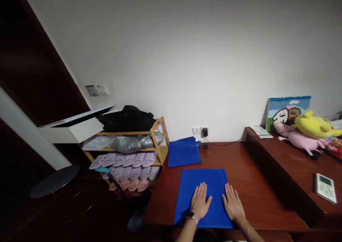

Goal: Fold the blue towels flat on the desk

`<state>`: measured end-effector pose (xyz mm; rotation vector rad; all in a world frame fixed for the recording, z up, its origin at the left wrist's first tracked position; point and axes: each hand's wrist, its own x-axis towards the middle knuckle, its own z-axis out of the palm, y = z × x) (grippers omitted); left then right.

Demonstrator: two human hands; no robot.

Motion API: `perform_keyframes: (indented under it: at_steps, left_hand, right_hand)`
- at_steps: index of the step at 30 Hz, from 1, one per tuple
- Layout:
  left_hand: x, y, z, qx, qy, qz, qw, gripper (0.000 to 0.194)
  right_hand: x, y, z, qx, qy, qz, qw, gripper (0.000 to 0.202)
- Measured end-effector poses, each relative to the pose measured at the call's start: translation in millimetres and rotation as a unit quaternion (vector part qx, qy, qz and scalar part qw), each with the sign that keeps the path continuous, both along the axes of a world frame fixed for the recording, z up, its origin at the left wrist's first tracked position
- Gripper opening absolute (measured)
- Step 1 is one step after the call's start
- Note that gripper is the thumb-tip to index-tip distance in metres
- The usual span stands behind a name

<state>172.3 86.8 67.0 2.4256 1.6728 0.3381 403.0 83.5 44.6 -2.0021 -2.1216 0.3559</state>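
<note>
A blue cloth (pixel 187 192) lies spread flat at the front of the red-brown table. My left hand (pixel 200 202) rests palm down on its middle, fingers stretched out; a watch (pixel 191 216) is on that wrist. Over the cloth's right edge lies my right hand (pixel 233 203), also flat with its fingers out. Neither hand grips anything. Behind the spread cloth, a folded stack of blue cloth (pixel 184 151) sits at the table's back left corner.
A wooden rack (pixel 160 142) with slippers (pixel 130 159) and a black bag (pixel 128 119) stands left of the table (pixel 256 192). To the right, a raised ledge (pixel 291 163) holds plush toys (pixel 315 124) and a calculator (pixel 325 188). A plugged-in adapter (pixel 205 132) trails a cable along the wall.
</note>
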Motion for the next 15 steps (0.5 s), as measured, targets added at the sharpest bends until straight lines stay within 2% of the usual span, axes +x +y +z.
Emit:
perform_keyframes:
  at_steps: [4,7,11,15]
  left_hand:
    - [-73.0,0.7,4.4,-0.015,0.033,0.118,0.992,0.075]
    - [-105.0,-0.4,-0.1,0.004,0.044,0.156,0.987,0.074]
    - [-113.6,0.7,-10.2,0.024,0.045,0.163,0.985,0.077]
    - [-111.8,2.1,-12.5,0.021,0.043,0.16,0.986,0.078]
  right_hand:
    - [-1.1,0.1,-0.7,0.003,-0.005,-0.007,1.0,0.075]
    - [-1.6,0.2,-2.7,0.002,-0.003,-0.01,1.0,0.074]
    - [-0.2,4.9,1.0,-0.014,-0.005,-0.015,1.0,0.074]
    - [0.7,23.2,16.8,-0.012,-0.003,-0.025,1.0,0.073]
